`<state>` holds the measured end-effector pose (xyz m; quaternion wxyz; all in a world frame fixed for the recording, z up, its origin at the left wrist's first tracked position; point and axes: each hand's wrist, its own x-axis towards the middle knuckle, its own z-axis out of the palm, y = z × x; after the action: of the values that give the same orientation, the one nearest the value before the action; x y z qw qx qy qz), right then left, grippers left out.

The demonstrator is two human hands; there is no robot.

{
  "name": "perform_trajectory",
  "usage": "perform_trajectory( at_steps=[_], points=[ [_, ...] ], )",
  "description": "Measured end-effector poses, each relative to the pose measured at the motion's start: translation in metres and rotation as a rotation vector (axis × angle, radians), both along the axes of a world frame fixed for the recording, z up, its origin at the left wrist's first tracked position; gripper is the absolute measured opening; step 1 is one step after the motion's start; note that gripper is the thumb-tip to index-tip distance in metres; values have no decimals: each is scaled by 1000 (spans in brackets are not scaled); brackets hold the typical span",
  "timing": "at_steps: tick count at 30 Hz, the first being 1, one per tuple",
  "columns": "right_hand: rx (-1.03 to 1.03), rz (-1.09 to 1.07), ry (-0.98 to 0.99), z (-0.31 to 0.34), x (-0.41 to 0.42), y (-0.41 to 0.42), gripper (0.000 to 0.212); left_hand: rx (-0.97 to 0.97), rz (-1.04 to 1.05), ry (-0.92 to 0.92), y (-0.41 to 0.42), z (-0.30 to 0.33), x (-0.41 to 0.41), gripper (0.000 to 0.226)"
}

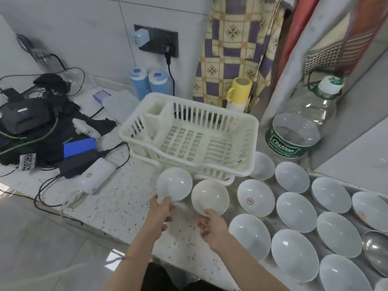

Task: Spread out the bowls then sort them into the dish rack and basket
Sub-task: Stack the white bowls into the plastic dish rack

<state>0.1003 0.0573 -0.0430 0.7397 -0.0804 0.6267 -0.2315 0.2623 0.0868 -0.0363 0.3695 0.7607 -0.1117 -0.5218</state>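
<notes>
My left hand (160, 215) grips the near rim of a white bowl (174, 183), holding it tilted just in front of the white plastic dish rack (247, 131). My right hand (212, 226) holds a cream bowl (210, 196) by its near rim, beside the first. Several white bowls lie spread open side up on the counter to the right, among them one with a red mark (255, 197) and a plain one (249, 236). A steel bowl (375, 248) sits at the far right. The rack holds nothing. No basket shows.
A large water bottle (302, 131) stands right of the rack, a yellow-lidded flask (239, 93) and two blue bottles (149, 82) behind it. Chargers, cables and dark bags (42, 127) crowd the left counter. The speckled counter's edge (100, 229) runs on my left.
</notes>
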Motion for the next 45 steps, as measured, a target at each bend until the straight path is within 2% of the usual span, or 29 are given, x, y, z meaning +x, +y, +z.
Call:
perform_trajectory(
  at_steps=[5, 14, 21, 28, 33, 37, 41, 45],
  points=[
    [-4, -192, -14, -5, 8, -1, 7, 14, -89, 39, -13, -7, 22, 52],
    [-50, -460, 229, -2, 44, 14, 31, -10, -253, 203, -24, -14, 52, 41],
    [-100, -495, 329, 1, 54, 12, 32, -29, -283, 329, -29, -13, 66, 43],
    [-181, -589, 430, 1, 65, 22, 31, -68, -422, 281, -28, -4, 91, 40],
    [-337, -649, 474, 17, 68, 39, 24, -108, -500, 250, -30, 17, 108, 35],
    [-520, -688, 522, 45, 59, 39, 16, -166, -501, 318, -39, 45, 118, 30],
    [-695, -702, 503, 78, 53, 25, 26, -247, -493, 396, -55, 74, 128, 29],
    [-816, -662, 449, 105, 59, -4, 29, -320, -434, 387, -78, 91, 141, 28]
  ],
)
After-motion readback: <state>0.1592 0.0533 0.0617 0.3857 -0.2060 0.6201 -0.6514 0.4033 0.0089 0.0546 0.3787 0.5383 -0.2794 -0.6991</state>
